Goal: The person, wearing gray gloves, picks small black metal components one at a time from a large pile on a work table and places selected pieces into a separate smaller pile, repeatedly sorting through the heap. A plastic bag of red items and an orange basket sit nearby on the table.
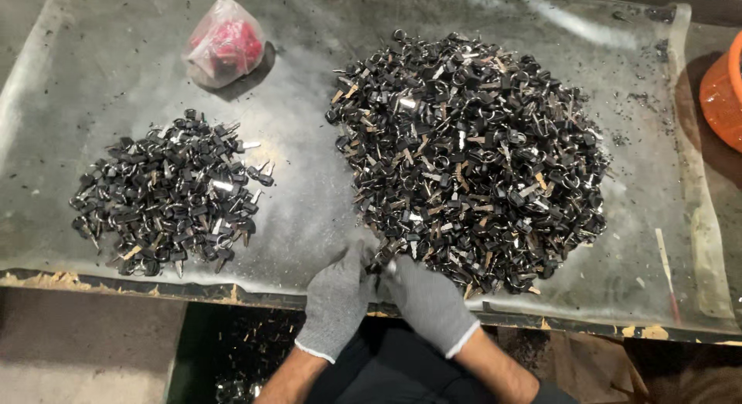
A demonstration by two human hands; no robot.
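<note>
I see a worn table (464, 10) under scuffed clear sheeting, debris on the floor below. Left to right: one small pile (170, 195) of black keys, one plastic bag (224, 42) (red contents), one big pile (471, 156), one orange tub (725, 91). At the near edge, gloved left hand (336, 300) and right hand (427, 300) pinch a key (380, 269) together.
</note>
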